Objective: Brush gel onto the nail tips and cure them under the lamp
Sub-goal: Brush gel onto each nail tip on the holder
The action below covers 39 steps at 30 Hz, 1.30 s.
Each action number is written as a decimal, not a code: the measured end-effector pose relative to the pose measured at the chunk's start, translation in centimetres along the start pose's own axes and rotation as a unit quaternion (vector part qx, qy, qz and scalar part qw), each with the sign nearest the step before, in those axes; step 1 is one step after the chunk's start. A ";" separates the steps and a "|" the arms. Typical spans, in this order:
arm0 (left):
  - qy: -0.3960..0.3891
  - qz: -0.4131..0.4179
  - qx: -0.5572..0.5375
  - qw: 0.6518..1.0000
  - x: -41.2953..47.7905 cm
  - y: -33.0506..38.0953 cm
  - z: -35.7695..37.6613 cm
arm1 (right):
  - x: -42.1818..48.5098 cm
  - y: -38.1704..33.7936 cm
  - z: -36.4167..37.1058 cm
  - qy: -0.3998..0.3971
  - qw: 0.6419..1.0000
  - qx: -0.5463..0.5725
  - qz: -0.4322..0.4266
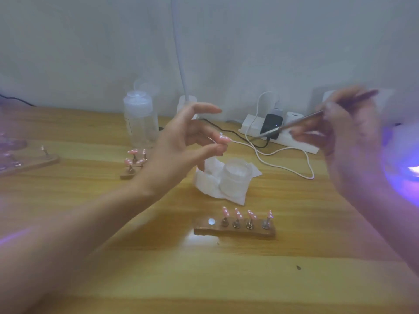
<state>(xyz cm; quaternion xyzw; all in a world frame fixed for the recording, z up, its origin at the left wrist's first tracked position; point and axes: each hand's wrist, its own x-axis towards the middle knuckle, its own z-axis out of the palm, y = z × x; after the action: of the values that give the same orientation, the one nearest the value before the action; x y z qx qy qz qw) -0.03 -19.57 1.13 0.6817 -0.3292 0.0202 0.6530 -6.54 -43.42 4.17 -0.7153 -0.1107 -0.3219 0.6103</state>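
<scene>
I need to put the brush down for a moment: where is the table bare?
The table is bare along the near edge, in front of the wooden holder, and left of it toward the second holder. Crowded at the back: pump bottle, tissue with jar, power strip, cables.

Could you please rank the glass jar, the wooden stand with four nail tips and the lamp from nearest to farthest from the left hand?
1. Glass jar, on the tissue just below-right of the left hand.
2. Wooden stand, toward the front of the table.
3. Lamp, glowing at the far right edge.
</scene>
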 end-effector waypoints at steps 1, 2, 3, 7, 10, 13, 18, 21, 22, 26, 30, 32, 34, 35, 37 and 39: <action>0.007 0.009 0.012 1.000 0.0 -0.5 0.2 | -0.1 0.6 0.4 -0.005 1.000 -0.007 0.000; 0.014 0.016 0.022 1.000 -0.1 -1.0 0.3 | -0.6 0.9 1.1 -0.016 0.999 -0.026 0.009; 0.020 0.020 0.028 0.999 -0.2 -1.4 0.3 | -0.8 1.4 0.9 -0.047 0.998 -0.028 0.015; 0.041 0.032 0.045 0.998 -1.1 -2.8 0.0 | -1.2 2.3 1.1 -0.109 0.992 -0.053 0.030; 0.053 0.033 0.066 0.996 -1.5 -3.3 0.0 | -1.1 2.7 1.2 -0.123 0.990 -0.062 0.039; 0.056 0.025 0.049 0.997 -1.4 -3.4 0.2 | -1.4 3.2 1.4 -0.143 0.986 -0.068 0.044; 0.042 0.035 0.056 0.997 -1.4 -3.1 0.4 | -1.6 3.4 1.6 -0.152 0.986 -0.048 0.058; 0.040 0.037 0.064 0.996 -1.5 -3.1 0.5 | -1.1 3.4 0.9 -0.111 0.992 -0.022 0.059; 0.038 0.035 0.066 0.997 -1.5 -3.1 0.5 | -1.0 3.4 0.7 -0.095 0.994 -0.013 0.060; 0.034 0.014 0.069 0.997 -1.7 -3.2 0.6 | -1.5 3.9 -0.1 -0.056 0.995 0.031 0.081; 0.032 0.016 0.077 0.996 -1.8 -3.2 0.6 | -2.4 4.8 -0.4 -0.013 0.992 0.063 0.108; 0.031 0.017 0.074 0.997 -1.8 -3.3 0.6 | -2.5 5.2 -0.5 -0.014 0.987 0.096 0.130; 0.031 0.018 0.068 0.997 -1.8 -3.3 0.6 | -2.6 5.5 -0.5 -0.018 0.980 0.120 0.156; 0.032 0.019 0.068 0.997 -1.8 -3.4 0.6 | -2.7 5.6 -0.5 -0.016 0.976 0.129 0.172; 0.032 0.020 0.072 0.997 -1.8 -3.4 0.5 | -2.7 5.7 -0.4 -0.010 0.968 0.145 0.203; 0.029 0.018 0.069 0.997 -1.7 -3.5 0.5 | -2.6 5.7 -0.3 -0.002 0.960 0.163 0.227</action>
<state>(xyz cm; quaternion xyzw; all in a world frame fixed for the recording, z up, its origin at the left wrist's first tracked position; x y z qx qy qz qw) 0.07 -19.53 -2.81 0.7186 -0.3198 0.0747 0.6130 -5.49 -44.42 -1.95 -0.6130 0.0027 -0.1513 0.7755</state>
